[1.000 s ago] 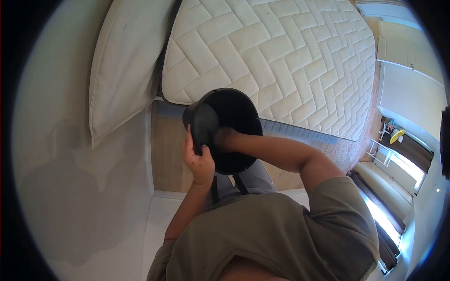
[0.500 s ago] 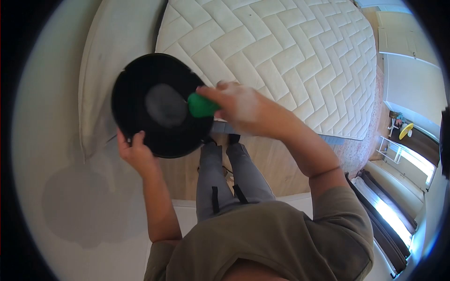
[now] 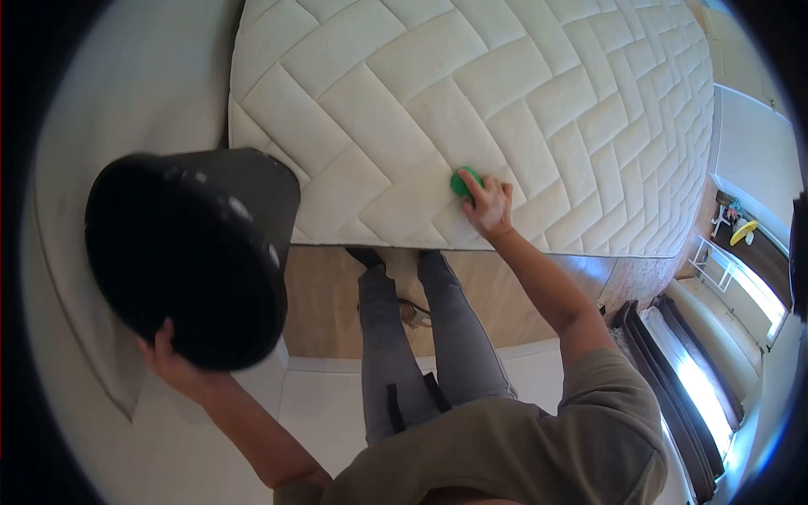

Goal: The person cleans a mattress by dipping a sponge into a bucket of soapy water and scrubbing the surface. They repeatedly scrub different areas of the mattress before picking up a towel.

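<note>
My left hand (image 3: 172,364) grips a large black bucket (image 3: 278,189) by its lower rim, thumb over the edge. Tilted on its side, the bucket has its dark mouth turned toward me and its base beside the mattress corner; what is inside is hidden in the dark. White foamy spots cling near its rim. On the cream quilted mattress (image 3: 404,135), my right hand (image 3: 490,206) presses a small rounded green scrubber (image 3: 463,181), fingers curled over it. Its underside is hidden, so I cannot tell whether it has bristles or sponge.
A pale padded panel (image 3: 168,84) stands along the left. Wooden floor (image 3: 324,311) shows around my legs, just short of the mattress edge. At the far right are a white rack (image 3: 711,268), a yellow item (image 3: 744,232) and dark curtains (image 3: 673,379).
My right hand has taken the green scrubber from over the bucket's mouth down to the mattress at the right. The bucket has moved left and lower, and now tilts so its side shows.
</note>
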{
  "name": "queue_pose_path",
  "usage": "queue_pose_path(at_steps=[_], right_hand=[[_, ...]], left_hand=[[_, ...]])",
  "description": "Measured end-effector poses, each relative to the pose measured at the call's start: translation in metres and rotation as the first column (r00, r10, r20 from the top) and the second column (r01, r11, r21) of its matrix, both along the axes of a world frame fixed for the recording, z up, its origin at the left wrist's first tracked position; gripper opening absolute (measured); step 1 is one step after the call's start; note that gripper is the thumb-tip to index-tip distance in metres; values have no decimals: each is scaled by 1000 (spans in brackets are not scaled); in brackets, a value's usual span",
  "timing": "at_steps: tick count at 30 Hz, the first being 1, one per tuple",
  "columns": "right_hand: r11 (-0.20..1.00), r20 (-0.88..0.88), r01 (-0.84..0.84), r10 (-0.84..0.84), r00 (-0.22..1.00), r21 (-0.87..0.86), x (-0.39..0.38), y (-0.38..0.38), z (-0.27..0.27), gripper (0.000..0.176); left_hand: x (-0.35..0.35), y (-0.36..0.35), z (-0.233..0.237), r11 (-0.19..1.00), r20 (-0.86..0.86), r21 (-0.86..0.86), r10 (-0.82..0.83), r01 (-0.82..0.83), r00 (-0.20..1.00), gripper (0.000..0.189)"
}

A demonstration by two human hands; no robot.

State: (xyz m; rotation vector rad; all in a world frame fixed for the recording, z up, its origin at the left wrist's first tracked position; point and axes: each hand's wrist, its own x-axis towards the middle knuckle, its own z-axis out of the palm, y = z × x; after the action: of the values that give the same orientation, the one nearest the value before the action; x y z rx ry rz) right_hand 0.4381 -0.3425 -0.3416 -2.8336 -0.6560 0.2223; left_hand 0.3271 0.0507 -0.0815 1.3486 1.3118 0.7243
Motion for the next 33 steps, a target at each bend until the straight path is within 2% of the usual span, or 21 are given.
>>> queue_pose_path(at_steps=[2, 3, 5, 8, 9, 10, 11, 12, 14, 17, 19, 20, 21, 22, 24, 25, 26, 28, 30, 31, 33], right_hand=[[996, 122, -44, 35, 992, 71, 31, 36, -30, 58], [988, 257, -98, 65, 964, 117, 65, 71, -49, 53], [962, 379, -105, 3, 926, 251, 143, 157, -42, 36], [957, 358, -104, 0, 934, 273, 190, 202, -47, 26], [945, 348, -153, 46, 936, 288, 196, 198, -38, 19], [979, 190, -95, 60, 980, 182, 169, 163, -31, 23], [993, 167, -86, 72, 983, 82, 129, 119, -23, 28], [994, 23, -103, 102, 995, 45, 91, 70, -15, 33], [993, -19, -116, 116, 993, -12, 19, -10, -3, 36], [986, 117, -158, 151, 982, 49, 38, 16, -18, 35], [992, 89, -101, 94, 992, 73, 121, 118, -31, 24], [995, 74, -96, 96, 993, -4, 166, 168, -29, 21], [973, 306, -108, 42, 951, 203, 195, 203, -39, 20], [952, 339, -79, -27, 941, 297, 206, 221, -33, 20], [967, 272, -89, 21, 962, 240, 182, 187, -35, 20], [982, 136, -50, 25, 990, 184, 148, 149, -30, 21], [983, 118, -75, 56, 991, 165, 111, 106, -19, 26], [990, 39, -136, 134, 990, 47, 44, 20, -18, 33], [986, 64, -159, 156, 986, 47, 38, 16, -10, 31], [984, 82, -173, 169, 982, 47, 40, 17, -13, 30], [974, 137, -194, 177, 975, 122, 105, 96, -39, 25]], left_hand=[[-1, 3, -2, 999, -88, 35, 35, -32, 995, 51], [-3, 6, -5, 999, -93, 33, 32, -29, 995, 51], [-4, 4, -9, 994, -75, 22, 104, -103, 992, 53], [16, -15, -1, 980, -237, 121, 185, -160, 954, 53], [14, -16, -1, 981, -235, 109, 185, -163, 954, 53], [8, -10, 0, 990, -216, 97, 123, -104, 969, 53], [5, -5, 1, 995, -177, 89, 58, -43, 982, 53], [5, -2, 2, 996, -171, 77, 54, -41, 984, 53], [8, 2, 1, 998, -153, 53, 34, -26, 988, 53], [21, -12, 5, 996, -189, 50, 81, -73, 979, 52], [14, -12, 1, 999, -153, 47, 31, -24, 988, 51], [12, -13, -1, 999, -119, 41, -17, 22, 993, 51], [11, -17, -1, 998, -139, 59, -17, 25, 990, 51], [13, -21, -1, 996, -160, 93, 23, -8, 987, 51], [13, -28, 1, 996, -201, 81, 52, -37, 978, 51], [13, -30, -1, 991, -192, 128, -22, 47, 981, 51], [15, -30, -1, 975, -181, 177, -102, 134, 978, 51], [22, -37, 1, 978, -143, 169, -98, 122, 985, 51], [20, -39, 1, 977, -107, 183, -92, 111, 990, 50], [15, -38, -3, 941, -172, 270, -164, 206, 971, 50], [8, -38, -8, 882, -256, 353, -230, 312, 939, 49]])
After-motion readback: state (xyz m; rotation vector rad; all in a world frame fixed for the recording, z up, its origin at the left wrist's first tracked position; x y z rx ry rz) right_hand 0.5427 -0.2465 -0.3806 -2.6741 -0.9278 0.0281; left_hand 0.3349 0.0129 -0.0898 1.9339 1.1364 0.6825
